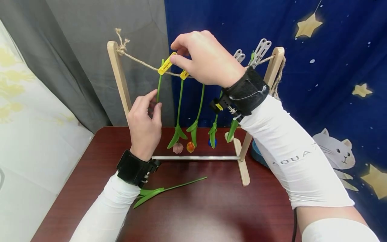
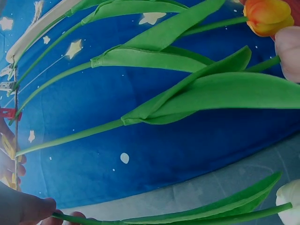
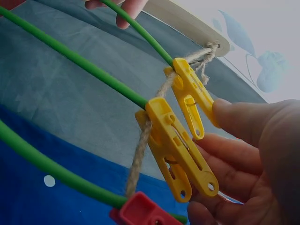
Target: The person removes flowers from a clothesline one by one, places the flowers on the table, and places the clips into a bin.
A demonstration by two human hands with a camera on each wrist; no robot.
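My left hand (image 1: 144,126) pinches the green stem of an artificial tulip (image 2: 206,214) whose white bloom shows at the left wrist view's lower right edge. The top of that stem meets the rope (image 1: 140,61) inside a yellow clothespin (image 1: 165,66). My right hand (image 1: 204,57) holds this clothespin's handles between thumb and fingers, and its jaws sit over rope and stem. A second yellow clothespin (image 3: 171,145) hangs close by the right fingers, clipping the pink tulip (image 1: 178,148). Beside it a red clothespin (image 3: 145,211) clips another stem.
A wooden stand (image 1: 119,77) carries the rope. An orange tulip (image 1: 190,147), a blue one (image 1: 212,143) and a pale one also hang, with grey clothespins (image 1: 260,52) at right. Another artificial tulip (image 1: 169,188) lies on the table (image 1: 211,211). A blue round object (image 1: 258,156) stands behind.
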